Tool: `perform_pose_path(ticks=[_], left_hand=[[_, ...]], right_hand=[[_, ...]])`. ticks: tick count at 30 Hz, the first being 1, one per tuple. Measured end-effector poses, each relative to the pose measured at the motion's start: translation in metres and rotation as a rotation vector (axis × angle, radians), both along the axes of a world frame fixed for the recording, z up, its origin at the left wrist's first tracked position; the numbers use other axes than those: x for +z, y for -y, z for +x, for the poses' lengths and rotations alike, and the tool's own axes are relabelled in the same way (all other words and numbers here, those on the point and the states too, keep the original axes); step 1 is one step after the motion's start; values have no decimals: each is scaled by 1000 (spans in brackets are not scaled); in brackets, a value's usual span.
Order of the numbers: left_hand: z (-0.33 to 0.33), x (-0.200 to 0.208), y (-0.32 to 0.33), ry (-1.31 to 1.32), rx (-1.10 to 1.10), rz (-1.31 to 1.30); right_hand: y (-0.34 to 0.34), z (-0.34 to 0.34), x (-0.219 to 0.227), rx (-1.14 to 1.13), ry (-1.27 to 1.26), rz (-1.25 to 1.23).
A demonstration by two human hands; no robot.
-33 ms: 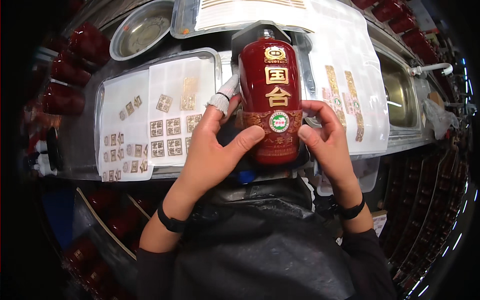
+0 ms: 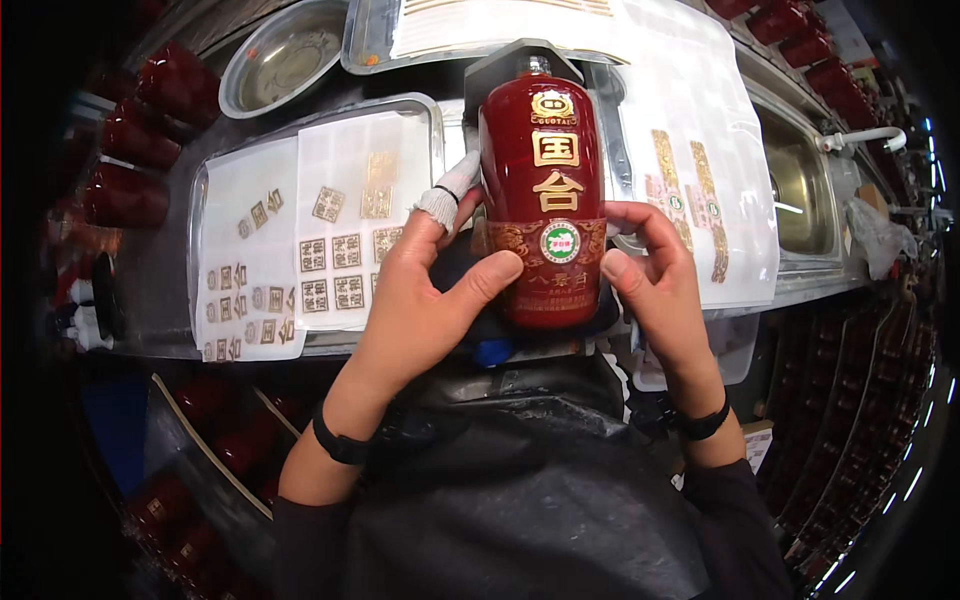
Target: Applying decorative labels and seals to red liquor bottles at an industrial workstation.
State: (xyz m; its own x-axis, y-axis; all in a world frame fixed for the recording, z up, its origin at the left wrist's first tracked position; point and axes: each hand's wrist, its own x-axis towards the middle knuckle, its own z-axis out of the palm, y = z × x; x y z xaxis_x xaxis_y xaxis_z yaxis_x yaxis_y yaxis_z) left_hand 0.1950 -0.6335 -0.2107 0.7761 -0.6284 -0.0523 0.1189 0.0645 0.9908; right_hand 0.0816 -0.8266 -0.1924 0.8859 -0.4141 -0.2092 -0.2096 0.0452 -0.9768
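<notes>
A dark red glossy bottle (image 2: pixel 572 110) with raised gold characters stands tilted in front of me, its neck pointing away. Around its lower part runs a patterned band label (image 2: pixel 512 237) bearing a round green and white emblem. My left hand (image 2: pixel 412 300) holds the bottle's left side, thumb on the lower front edge near the band. A white knitted finger cover is on one of its fingers. At the right side, my right hand (image 2: pixel 660 285) grips with thumb and fingers at the band's end. The fingertips behind the bottle are hidden. A black angular support (image 2: pixel 482 72) shows behind the neck.
On the left, a metal tray (image 2: pixel 437 130) carries white sheets of gold character stickers (image 2: pixel 347 252). A metal bowl (image 2: pixel 235 92) stands behind it. To the right lie sheets with band labels (image 2: pixel 705 190), beside a sink (image 2: pixel 790 185) with a white tap (image 2: pixel 870 137). Red bottles (image 2: pixel 125 195) crowd both sides.
The bottle has shifted very slightly to the right. My left thumb has slid a little toward its left edge; both hands keep their hold.
</notes>
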Motion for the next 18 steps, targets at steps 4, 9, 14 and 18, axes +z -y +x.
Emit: perform_pose_path(ticks=[4, 9, 14, 18], left_hand=[[1, -6, -7, 49, -41, -20], [2, -11, -7, 244, -66, 70], [0, -12, -6, 207, -60, 50], [1, -11, -5, 235, -78, 78]], right_hand=[[-6, -11, 5, -25, 2, 19], [-10, -14, 4, 3, -44, -36], [-9, -15, 3, 9, -47, -21], [-8, -16, 2, 1, -35, 4]])
